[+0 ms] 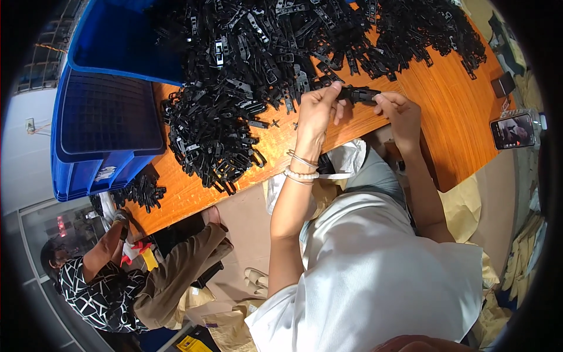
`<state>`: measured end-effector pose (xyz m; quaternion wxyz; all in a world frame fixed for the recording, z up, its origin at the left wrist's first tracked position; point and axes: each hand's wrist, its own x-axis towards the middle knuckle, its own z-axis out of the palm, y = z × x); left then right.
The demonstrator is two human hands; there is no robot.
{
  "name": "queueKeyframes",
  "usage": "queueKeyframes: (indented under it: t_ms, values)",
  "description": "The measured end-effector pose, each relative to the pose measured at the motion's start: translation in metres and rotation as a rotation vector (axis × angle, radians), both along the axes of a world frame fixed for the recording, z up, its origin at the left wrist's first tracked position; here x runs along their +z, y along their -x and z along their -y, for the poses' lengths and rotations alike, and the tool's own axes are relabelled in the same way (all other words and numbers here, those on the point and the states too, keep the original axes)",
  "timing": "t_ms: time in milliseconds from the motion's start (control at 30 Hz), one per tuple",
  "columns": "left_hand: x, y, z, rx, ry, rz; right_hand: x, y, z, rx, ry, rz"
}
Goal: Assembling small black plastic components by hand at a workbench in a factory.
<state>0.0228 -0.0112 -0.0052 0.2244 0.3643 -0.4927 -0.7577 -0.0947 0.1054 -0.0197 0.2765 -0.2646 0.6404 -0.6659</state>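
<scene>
Between my two hands, just above the table's near edge, is a small black plastic part (pixel 359 94), long and narrow with cut-outs. My left hand (pixel 317 111) pinches its left end with thumb and fingers. At its right end, the fingertips of my right hand (pixel 401 116) are closed on it. Beyond my hands lies a large heap of similar black plastic parts (pixel 258 53), spread over the orange wood-topped table (pixel 446 111). A smaller pile of black parts (pixel 208 141) sits left of my left hand.
Two blue plastic crates (pixel 105 170) stand at the table's left end. A phone (pixel 512 130) showing a picture is propped at the right. A co-worker in a patterned top (pixel 97 293) sits at the lower left, one arm at the table. Brown paper bags (pixel 463 205) lie around my seat.
</scene>
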Motion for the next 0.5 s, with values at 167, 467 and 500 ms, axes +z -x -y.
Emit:
queueKeyframes:
  t_ms: [167, 467, 500]
  values:
    - [0.001, 0.004, -0.009, 0.022, -0.001, 0.077, 0.004, -0.003, 0.0, 0.036, -0.039, 0.077]
    - [0.008, 0.009, -0.026, -0.134, 0.071, 0.009, -0.008, -0.004, -0.004, 0.072, -0.012, 0.076]
    - [0.009, 0.01, -0.026, -0.123, 0.058, -0.02, -0.01, -0.002, -0.004, 0.069, -0.01, 0.075]
